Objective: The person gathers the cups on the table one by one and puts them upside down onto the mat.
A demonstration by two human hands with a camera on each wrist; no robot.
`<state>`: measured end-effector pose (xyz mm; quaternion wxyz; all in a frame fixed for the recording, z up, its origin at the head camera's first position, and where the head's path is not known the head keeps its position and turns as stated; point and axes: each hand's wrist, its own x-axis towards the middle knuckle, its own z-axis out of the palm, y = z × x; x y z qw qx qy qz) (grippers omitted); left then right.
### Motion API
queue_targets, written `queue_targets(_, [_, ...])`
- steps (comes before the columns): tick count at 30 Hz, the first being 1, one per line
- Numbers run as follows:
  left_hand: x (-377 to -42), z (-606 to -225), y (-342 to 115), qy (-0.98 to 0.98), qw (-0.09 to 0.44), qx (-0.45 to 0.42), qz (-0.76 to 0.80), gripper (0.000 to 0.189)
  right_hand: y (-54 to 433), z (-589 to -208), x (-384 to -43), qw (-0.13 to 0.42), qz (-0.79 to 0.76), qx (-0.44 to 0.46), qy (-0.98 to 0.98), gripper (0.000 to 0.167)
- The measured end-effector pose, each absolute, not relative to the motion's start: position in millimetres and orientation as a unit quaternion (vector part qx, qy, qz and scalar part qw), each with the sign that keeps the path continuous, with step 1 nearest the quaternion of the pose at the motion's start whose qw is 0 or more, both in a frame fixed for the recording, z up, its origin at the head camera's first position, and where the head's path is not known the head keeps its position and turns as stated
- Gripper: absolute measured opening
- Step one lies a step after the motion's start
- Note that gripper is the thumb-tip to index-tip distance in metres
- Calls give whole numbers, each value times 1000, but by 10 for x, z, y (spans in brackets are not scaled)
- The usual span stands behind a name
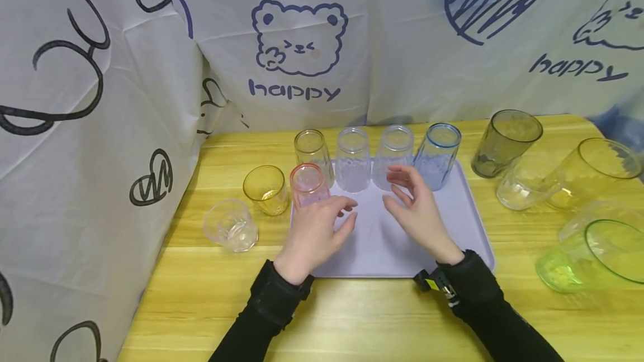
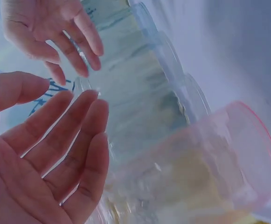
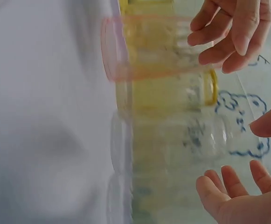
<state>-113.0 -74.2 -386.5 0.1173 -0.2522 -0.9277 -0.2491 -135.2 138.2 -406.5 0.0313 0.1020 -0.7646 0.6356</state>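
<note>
My left hand [image 1: 316, 233] hovers beside a pink-rimmed glass [image 1: 308, 183], its fingers loosely bent and holding nothing. Across from it, my right hand [image 1: 416, 210] is held over the lilac tray [image 1: 372, 250] with thumb and fingers apart, in front of the clear glasses. In the left wrist view, both hands face each other with a gap between them. Behind them on the tray stand a yellowish glass [image 1: 313, 149], two clear glasses [image 1: 353, 163] and a blue glass [image 1: 436, 155] in a row. The tray's glasses look upside down.
Left of the tray stand an amber tumbler [image 1: 266, 191] and a clear tumbler [image 1: 235, 228], mouths up. On the right are a grey glass [image 1: 503, 147], a large yellow glass [image 1: 598, 166], a green glass [image 1: 563, 272] and clear ones. A printed curtain [image 1: 412, 60] hangs behind the wooden table [image 1: 362, 317].
</note>
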Motion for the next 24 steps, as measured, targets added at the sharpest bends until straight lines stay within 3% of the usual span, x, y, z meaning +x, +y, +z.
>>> queue_targets(24, [-1239,-3783,55,-912,110,-321,-229,29,2317,-3802,-899,327,572,-1,-752,56])
